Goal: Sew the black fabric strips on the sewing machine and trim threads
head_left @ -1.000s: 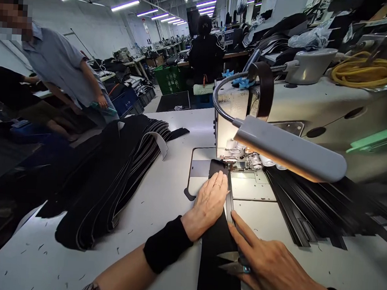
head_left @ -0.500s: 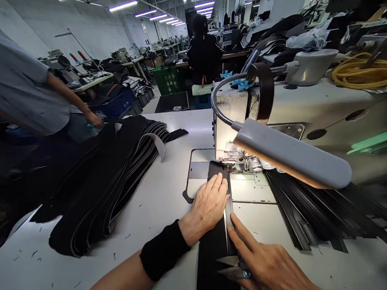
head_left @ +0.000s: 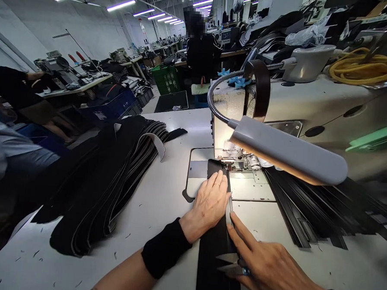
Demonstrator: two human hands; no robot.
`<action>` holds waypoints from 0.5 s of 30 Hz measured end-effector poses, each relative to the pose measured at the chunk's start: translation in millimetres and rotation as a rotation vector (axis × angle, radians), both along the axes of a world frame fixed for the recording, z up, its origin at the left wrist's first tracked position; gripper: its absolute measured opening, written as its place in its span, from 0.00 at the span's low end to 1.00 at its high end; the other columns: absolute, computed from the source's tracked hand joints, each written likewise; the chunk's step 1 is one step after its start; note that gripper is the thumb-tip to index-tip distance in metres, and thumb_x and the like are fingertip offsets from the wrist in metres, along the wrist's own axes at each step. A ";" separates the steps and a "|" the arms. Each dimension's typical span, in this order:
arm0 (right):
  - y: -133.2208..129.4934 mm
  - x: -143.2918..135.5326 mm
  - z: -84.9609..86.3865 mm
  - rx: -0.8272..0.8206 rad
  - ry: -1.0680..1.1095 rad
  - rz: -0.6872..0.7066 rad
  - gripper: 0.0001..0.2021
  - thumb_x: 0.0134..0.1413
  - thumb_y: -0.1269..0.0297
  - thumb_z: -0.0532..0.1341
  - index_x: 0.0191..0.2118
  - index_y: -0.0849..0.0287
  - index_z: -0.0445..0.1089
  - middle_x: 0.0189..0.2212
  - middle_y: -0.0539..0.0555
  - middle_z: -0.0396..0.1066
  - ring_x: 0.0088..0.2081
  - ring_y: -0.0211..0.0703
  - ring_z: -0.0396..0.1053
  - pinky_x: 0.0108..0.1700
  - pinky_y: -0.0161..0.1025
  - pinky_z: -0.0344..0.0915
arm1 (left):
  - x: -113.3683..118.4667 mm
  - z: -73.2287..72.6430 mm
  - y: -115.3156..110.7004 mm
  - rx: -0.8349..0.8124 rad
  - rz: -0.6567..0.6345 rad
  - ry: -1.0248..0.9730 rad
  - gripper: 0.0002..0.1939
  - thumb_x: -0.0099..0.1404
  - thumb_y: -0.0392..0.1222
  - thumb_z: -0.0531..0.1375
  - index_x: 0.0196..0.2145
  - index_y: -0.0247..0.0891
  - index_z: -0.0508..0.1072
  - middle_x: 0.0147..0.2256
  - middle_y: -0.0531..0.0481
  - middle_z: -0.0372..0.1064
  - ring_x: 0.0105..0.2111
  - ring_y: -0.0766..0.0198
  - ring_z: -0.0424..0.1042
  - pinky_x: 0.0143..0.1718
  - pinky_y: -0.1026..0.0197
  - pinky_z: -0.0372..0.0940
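Note:
My left hand [head_left: 210, 202] lies flat with fingers stretched forward on a long black fabric piece [head_left: 211, 267]. The far end of that piece reaches the presser foot of the sewing machine [head_left: 227, 160]. Along the fabric's right edge runs a narrow dark strip [head_left: 231, 203]. My right hand [head_left: 265, 263] touches this strip with its index and middle fingertips. Tucked in the same hand is a pair of thread snips [head_left: 229, 264], blades apart and pointing left over the fabric. Their handles are mostly hidden by the palm.
A thick stack of black fabric pieces [head_left: 114, 175] lies on the left of the white table [head_left: 157, 212]. Many dark strips [head_left: 307, 203] fan out at the right. A grey lamp [head_left: 290, 150] on a bent neck hangs over the machine bed. People are at the left and behind.
The person in the light shirt at the left has moved down and left, exposing another person behind. My hands and the fabric stay almost where they were; the view has shifted slightly.

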State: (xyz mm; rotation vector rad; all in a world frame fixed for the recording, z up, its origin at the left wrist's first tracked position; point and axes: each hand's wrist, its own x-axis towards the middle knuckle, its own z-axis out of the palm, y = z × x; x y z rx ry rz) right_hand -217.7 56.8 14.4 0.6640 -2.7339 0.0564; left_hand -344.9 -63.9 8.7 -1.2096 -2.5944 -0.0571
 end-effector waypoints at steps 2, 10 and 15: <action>0.1 0.2 0.7 0.000 -0.002 -0.005 0.34 0.61 0.63 0.24 0.52 0.75 0.60 0.53 0.75 0.59 0.13 0.30 0.60 0.15 0.32 0.58 | -0.7 -0.2 0.6 0.000 -0.004 0.003 0.21 0.68 0.41 0.45 0.54 0.26 0.59 0.55 0.38 0.59 0.55 0.56 0.59 0.51 0.57 0.61; 1.0 3.2 -2.7 0.000 -0.059 -0.011 0.31 0.63 0.59 0.29 0.55 0.75 0.57 0.55 0.75 0.56 0.16 0.32 0.63 0.16 0.34 0.61 | 0.7 0.5 2.3 0.012 -0.022 0.014 0.20 0.68 0.38 0.45 0.54 0.26 0.59 0.55 0.39 0.60 0.53 0.56 0.61 0.49 0.57 0.62; 0.7 2.8 -2.2 0.003 -0.048 -0.009 0.33 0.62 0.59 0.27 0.54 0.75 0.57 0.54 0.75 0.57 0.15 0.32 0.63 0.16 0.33 0.60 | 0.6 1.6 4.1 0.020 -0.034 0.031 0.19 0.67 0.38 0.46 0.53 0.25 0.61 0.53 0.39 0.63 0.51 0.56 0.63 0.46 0.57 0.64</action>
